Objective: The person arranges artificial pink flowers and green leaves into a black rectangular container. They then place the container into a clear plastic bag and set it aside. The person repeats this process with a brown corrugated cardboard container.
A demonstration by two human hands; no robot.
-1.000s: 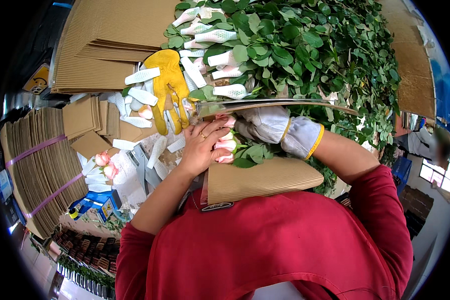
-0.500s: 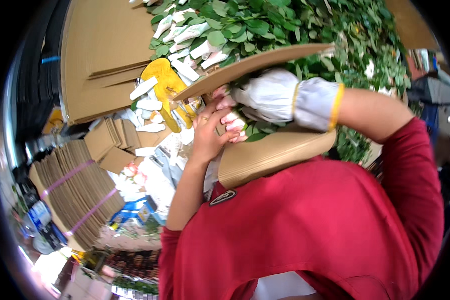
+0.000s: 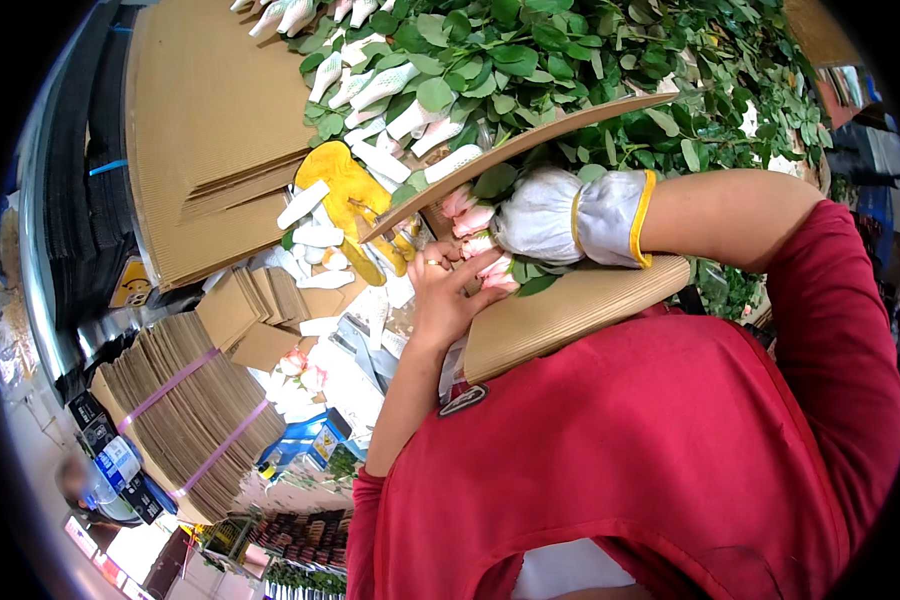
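Pink roses [image 3: 475, 222] with pale blooms lie in a row inside a bent sheet of corrugated cardboard [image 3: 580, 305] against my red-clad front. My bare left hand [image 3: 445, 293] has a ring and touches the nearest blooms. Its fingers are spread, with thumb and forefinger on either side of one rose. In a whitish glove with yellow trim, my right hand [image 3: 540, 215] lies over the roses just behind their heads. Its fingertips are hidden among blooms and leaves. The sheet's far flap [image 3: 530, 145] stands up beyond both hands.
Beyond the flap lie leafy stems [image 3: 530, 60] and several white-netted blooms [image 3: 385, 85]. A yellow glove [image 3: 340, 195] rests left of the flap. Large cardboard sheets [image 3: 215, 110] lie far left. A strapped cardboard stack [image 3: 185, 410] and a blue box [image 3: 315, 435] are nearer.
The view has shifted, so the surroundings sit slightly further right and lower. Both hands stay at the roses, and the gloved hand shows less blur.
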